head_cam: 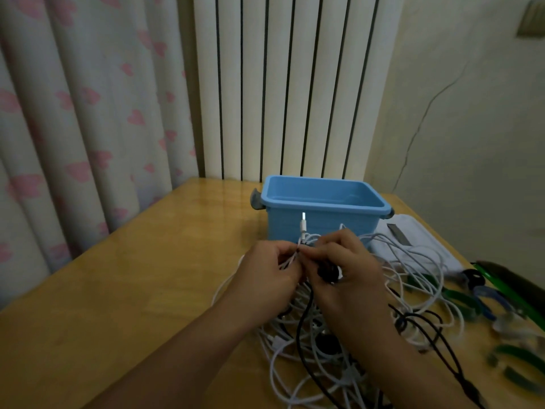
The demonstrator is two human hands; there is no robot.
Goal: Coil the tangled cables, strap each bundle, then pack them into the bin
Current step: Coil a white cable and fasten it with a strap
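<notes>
Tangle of thin white cables and black cables, round-section, looped on glossy wooden bench. Smooth blue plastic bin just behind, hollow showing. Green straps to right. Ribbed radiator, heart-print curtain behind. Left hand pinches white strands; right hand grips black cable, above the pile.

Tangled white and black cables lie before the open blue bin.
</notes>
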